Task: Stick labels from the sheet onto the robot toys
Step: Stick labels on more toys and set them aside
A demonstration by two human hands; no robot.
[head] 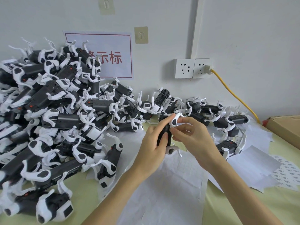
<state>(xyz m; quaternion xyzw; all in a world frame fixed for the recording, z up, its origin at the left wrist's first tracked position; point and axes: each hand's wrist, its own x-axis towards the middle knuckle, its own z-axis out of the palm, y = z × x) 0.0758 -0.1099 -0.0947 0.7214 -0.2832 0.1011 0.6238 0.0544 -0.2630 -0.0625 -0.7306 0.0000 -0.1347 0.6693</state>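
Observation:
A black and white robot toy (168, 135) is held above the table in the middle of the head view. My left hand (151, 143) grips its black body, thumb on the side, index finger stretched up toward the white leg joint. My right hand (193, 137) pinches at the toy's side with curled fingers; whether a label is between them is hidden. A label sheet (287, 174) with rows of small printed labels lies at the right.
A large heap of robot toys (53, 120) fills the left, and a smaller row of toys (211, 114) lies behind my hands. Blank backing sheets (170, 189) cover the table. A cardboard box (285, 127) sits far right. A yellow cable (235, 95) runs from the wall socket.

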